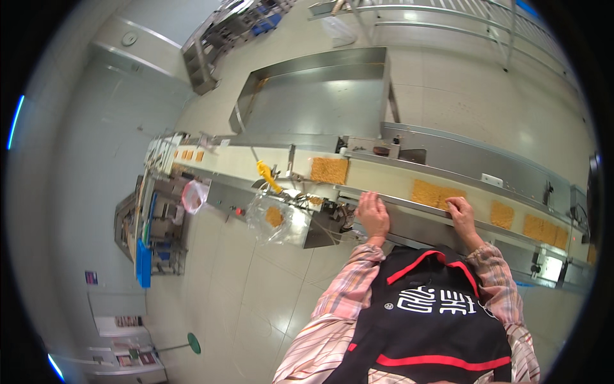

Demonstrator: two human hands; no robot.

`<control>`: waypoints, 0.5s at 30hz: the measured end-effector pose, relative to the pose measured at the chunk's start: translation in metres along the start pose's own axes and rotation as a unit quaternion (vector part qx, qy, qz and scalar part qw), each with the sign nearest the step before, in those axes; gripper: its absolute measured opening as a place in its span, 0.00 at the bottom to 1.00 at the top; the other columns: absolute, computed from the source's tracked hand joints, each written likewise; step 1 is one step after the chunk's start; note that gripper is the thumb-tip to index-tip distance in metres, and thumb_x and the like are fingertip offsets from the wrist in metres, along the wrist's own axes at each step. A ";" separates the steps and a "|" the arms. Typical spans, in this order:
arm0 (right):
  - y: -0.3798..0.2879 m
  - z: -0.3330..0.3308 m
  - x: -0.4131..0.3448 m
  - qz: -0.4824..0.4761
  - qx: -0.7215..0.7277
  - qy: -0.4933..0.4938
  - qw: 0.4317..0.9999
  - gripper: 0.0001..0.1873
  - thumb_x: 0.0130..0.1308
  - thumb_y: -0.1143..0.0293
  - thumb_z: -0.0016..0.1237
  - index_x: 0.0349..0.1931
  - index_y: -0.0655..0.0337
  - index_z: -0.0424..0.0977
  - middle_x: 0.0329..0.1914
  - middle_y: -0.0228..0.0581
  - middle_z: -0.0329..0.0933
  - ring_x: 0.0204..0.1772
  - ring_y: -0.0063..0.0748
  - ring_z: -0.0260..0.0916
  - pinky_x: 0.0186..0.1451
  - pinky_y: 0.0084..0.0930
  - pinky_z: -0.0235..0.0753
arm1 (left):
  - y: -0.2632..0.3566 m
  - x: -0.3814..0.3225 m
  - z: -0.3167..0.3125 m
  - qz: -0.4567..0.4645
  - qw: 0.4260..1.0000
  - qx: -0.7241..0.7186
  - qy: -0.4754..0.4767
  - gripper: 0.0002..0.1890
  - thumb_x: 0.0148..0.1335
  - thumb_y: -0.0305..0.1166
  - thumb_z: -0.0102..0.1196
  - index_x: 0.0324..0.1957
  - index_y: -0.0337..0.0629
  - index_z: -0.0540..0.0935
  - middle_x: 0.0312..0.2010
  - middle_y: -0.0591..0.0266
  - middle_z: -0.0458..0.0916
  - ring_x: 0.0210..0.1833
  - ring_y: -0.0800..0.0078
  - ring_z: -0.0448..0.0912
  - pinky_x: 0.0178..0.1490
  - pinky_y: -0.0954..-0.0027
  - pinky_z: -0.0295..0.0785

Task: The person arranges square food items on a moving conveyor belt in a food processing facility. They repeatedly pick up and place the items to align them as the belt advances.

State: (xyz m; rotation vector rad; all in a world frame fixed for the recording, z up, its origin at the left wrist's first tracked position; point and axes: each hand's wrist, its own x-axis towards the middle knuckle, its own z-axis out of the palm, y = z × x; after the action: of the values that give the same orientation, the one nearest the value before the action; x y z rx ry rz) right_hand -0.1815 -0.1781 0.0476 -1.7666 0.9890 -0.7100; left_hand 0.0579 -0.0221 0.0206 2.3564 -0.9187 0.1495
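A conveyor belt (376, 177) runs across in front of me, carrying flat golden-brown food slabs. My left hand (372, 215) rests on the near metal rail of the conveyor, fingers extended, with nothing seen in it. Right of it, my right hand (461, 213) is at the near edge of the belt, its bent fingers at the corner of a slab (429, 192); whether they grip it is unclear. One slab (329, 171) lies beyond and left of my left hand. Farther right are a smaller slab (501, 214) and a row of joined slabs (545, 231).
A large steel tray table (316, 105) stands behind the conveyor. Left of my left hand, a clear plastic bag (259, 223) with crumbs lies on a steel surface, near a yellow-handled tool (267, 175). A red emergency button (239, 211) sits on the machine's side. A metal rack (431, 26) stands beyond.
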 end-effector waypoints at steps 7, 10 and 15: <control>-0.019 0.032 0.047 0.054 -0.076 -0.044 0.995 0.18 0.65 0.64 0.52 0.49 0.69 0.76 0.45 0.55 0.80 0.48 0.52 0.79 0.53 0.39 0.77 | -0.004 0.100 -0.012 -0.138 0.984 0.106 0.028 0.31 0.63 0.47 0.56 0.62 0.36 0.71 0.60 0.49 0.72 0.66 0.54 0.68 0.63 0.45 0.63; -0.022 0.060 0.074 0.136 -0.158 -0.065 0.976 0.21 0.65 0.62 0.52 0.51 0.68 0.73 0.45 0.60 0.79 0.49 0.59 0.77 0.53 0.47 0.75 | 0.016 0.110 -0.002 -0.150 0.960 0.155 -0.178 0.39 0.58 0.57 0.60 0.60 0.36 0.70 0.58 0.48 0.73 0.64 0.50 0.69 0.62 0.41 0.64; 0.005 0.086 0.077 0.071 -0.186 0.112 0.974 0.16 0.63 0.63 0.55 0.42 0.68 0.73 0.34 0.54 0.79 0.41 0.55 0.77 0.47 0.46 0.75 | 0.075 0.087 0.029 -0.087 0.971 0.011 -0.222 0.29 0.54 0.47 0.67 0.52 0.38 0.76 0.48 0.45 0.81 0.52 0.46 0.79 0.54 0.53 0.74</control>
State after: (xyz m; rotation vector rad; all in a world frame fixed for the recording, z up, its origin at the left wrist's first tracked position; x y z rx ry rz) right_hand -0.0749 -0.2067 0.0135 -1.9366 1.4646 -0.6751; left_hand 0.0715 -0.1329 0.0604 2.5241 -0.9026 -0.4573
